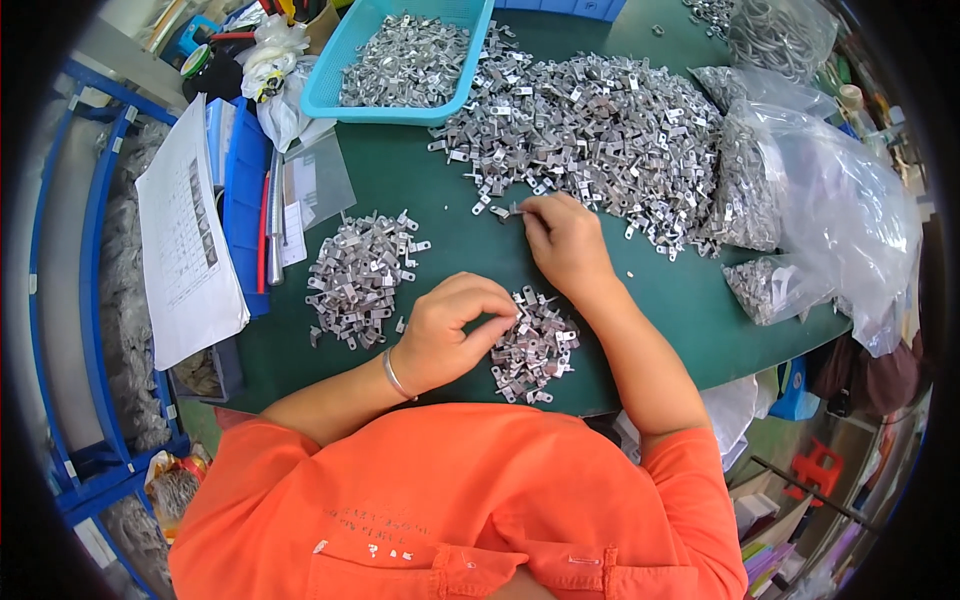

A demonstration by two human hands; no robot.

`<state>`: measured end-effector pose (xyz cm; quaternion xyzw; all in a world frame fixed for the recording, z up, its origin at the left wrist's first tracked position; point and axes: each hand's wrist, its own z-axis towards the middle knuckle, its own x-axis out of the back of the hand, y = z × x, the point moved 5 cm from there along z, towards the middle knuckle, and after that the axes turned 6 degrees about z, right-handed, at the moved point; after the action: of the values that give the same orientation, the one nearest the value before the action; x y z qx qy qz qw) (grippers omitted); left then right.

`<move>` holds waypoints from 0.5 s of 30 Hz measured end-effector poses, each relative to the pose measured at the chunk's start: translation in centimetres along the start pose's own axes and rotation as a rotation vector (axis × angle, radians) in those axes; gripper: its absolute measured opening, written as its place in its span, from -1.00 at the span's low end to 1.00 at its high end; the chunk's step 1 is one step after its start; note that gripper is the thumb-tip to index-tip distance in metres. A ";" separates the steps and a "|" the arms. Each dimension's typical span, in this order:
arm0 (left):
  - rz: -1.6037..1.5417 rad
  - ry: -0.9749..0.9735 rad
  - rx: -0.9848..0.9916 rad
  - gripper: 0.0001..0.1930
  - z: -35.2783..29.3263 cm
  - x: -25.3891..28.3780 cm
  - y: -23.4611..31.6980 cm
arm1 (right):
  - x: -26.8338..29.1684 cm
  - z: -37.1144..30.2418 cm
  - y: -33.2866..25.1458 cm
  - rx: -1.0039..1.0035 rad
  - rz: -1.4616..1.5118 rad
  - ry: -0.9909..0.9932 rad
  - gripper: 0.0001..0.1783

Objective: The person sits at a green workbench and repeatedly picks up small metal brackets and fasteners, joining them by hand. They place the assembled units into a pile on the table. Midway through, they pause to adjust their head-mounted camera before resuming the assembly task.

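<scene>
A: How do the metal pieces (600, 130) look?

B: Small, silvery, bent, with holed flat tabs; the big heap lies beyond and right of the right hand (567, 240)

A: And nearer?

B: A small pile (535, 352) sits at the left hand's (447, 330) fingertips, a larger pile (362, 280) beyond and left of that hand

A: Are they gripping anything?

B: The left thumb and fingers are drawn narrow; I cannot tell if they hold a piece. The right fingers are bent, one piece at the forefinger's tip, its grip unclear

A: What's hidden?

B: Heaped pieces cover one another, the left fingertips hide some of the small pile, and beyond the left hand the turquoise tray (318, 100) is cut off above
</scene>
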<state>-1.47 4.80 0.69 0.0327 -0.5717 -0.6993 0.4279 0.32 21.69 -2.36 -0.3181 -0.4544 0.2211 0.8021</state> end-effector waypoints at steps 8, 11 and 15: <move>-0.604 0.023 0.493 -0.77 -0.4 -1.6 -3.1 | 1.4 -4.3 0.7 -1.022 1.195 -0.164 -0.82; -0.685 -0.016 0.546 -0.76 -0.1 -2.0 -2.9 | 1.7 -5.0 0.1 -1.004 1.266 -0.176 -0.82; -0.693 -0.032 0.557 -0.81 -0.3 -2.2 -2.7 | 2.5 -5.1 -2.0 -0.635 0.999 -0.216 -0.90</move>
<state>-1.45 5.95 -2.60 0.3254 -0.7002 -0.6211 0.1343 6.09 20.32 -1.45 -0.6929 -0.3725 0.4560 0.4163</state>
